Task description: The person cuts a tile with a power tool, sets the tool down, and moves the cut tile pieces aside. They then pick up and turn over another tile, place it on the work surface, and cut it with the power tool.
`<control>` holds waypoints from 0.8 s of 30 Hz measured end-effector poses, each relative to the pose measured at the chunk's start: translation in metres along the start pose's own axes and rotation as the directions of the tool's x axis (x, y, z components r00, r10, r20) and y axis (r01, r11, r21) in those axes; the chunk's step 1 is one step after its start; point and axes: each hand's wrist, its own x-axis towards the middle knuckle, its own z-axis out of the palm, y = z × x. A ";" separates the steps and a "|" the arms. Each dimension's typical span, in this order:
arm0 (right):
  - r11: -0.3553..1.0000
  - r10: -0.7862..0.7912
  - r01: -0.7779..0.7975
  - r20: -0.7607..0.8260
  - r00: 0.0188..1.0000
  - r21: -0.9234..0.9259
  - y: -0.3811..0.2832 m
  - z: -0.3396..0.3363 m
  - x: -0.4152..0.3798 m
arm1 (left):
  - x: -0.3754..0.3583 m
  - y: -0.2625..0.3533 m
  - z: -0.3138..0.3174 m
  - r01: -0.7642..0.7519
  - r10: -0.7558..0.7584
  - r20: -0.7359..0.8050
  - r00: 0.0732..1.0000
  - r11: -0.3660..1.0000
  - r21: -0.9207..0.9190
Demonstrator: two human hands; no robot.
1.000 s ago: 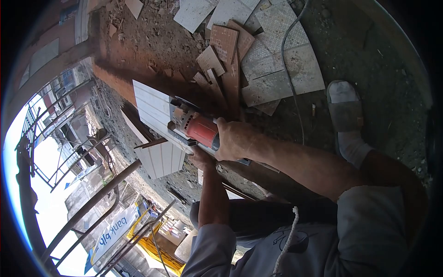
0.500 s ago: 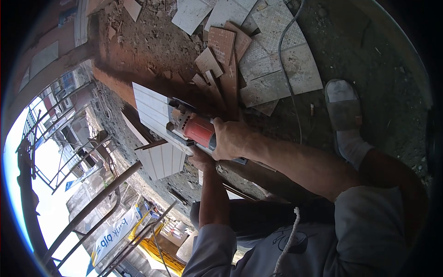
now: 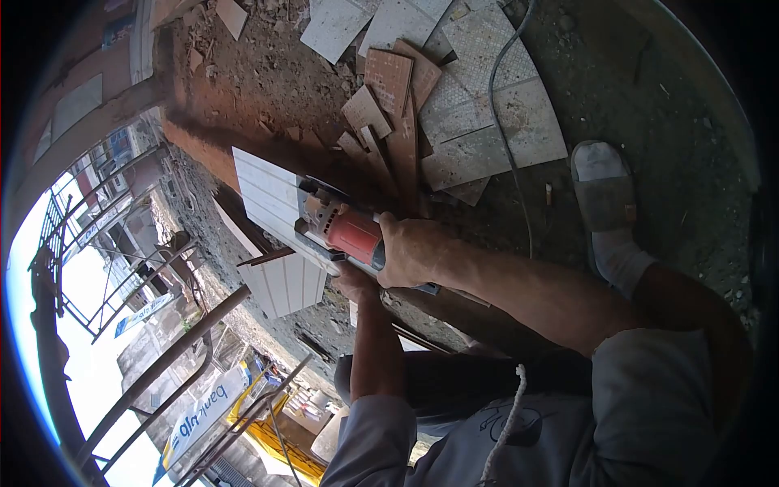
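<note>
My right hand (image 3: 406, 252) is wrapped round the rear of a red power cutter (image 3: 355, 236), which has a dusty metal head and a black base. The cutter rests on a white striped tile (image 3: 266, 191), near its edge. Just below the cutter, my left hand (image 3: 355, 282) is closed on the tile's near end; its fingertips are partly hidden. Another striped tile (image 3: 284, 284) lies beneath and beside the first. The cutter's blade cannot be made out.
Broken brown tiles (image 3: 389, 79) and dusty pale tiles (image 3: 495, 134) lie beyond my hands. A grey cable (image 3: 505, 134) runs across them. My sandalled foot (image 3: 602, 183) stands at the right. Metal railings (image 3: 166, 361) and a banner (image 3: 203, 414) appear at the left.
The red cutter and my right hand have shifted slightly right and down in the view, along the tile. My left hand stays in nearly the same place.
</note>
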 end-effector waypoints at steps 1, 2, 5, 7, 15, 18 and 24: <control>1.000 0.004 -0.004 -0.001 1.000 0.001 0.000 0.000 -0.001 | 0.002 -0.002 0.000 0.005 -0.005 -0.018 1.000 1.000 0.019; 1.000 0.008 -0.008 -0.003 1.000 0.001 0.000 -0.001 -0.002 | 0.003 -0.005 0.000 0.005 -0.005 -0.019 1.000 1.000 0.018; 1.000 -0.001 0.001 0.000 1.000 0.010 0.002 0.001 -0.002 | -0.003 -0.002 0.000 0.004 -0.002 -0.054 0.999 0.999 0.045; 1.000 -0.002 0.002 -0.001 1.000 0.010 0.001 0.001 -0.001 | -0.002 -0.004 -0.002 -0.139 0.145 -0.014 0.989 0.971 0.193; 1.000 -0.001 0.000 0.011 1.000 0.009 0.001 -0.001 -0.005 | -0.004 0.001 -0.001 0.017 -0.008 -0.089 0.996 0.994 0.108; 1.000 0.005 -0.005 0.005 1.000 0.009 0.002 -0.001 -0.006 | -0.004 0.001 0.001 0.008 -0.005 -0.066 0.998 0.999 0.052; 1.000 0.021 -0.021 0.020 1.000 -0.011 0.001 -0.002 -0.007 | 0.001 -0.002 0.000 0.000 0.005 -0.074 0.997 0.998 0.068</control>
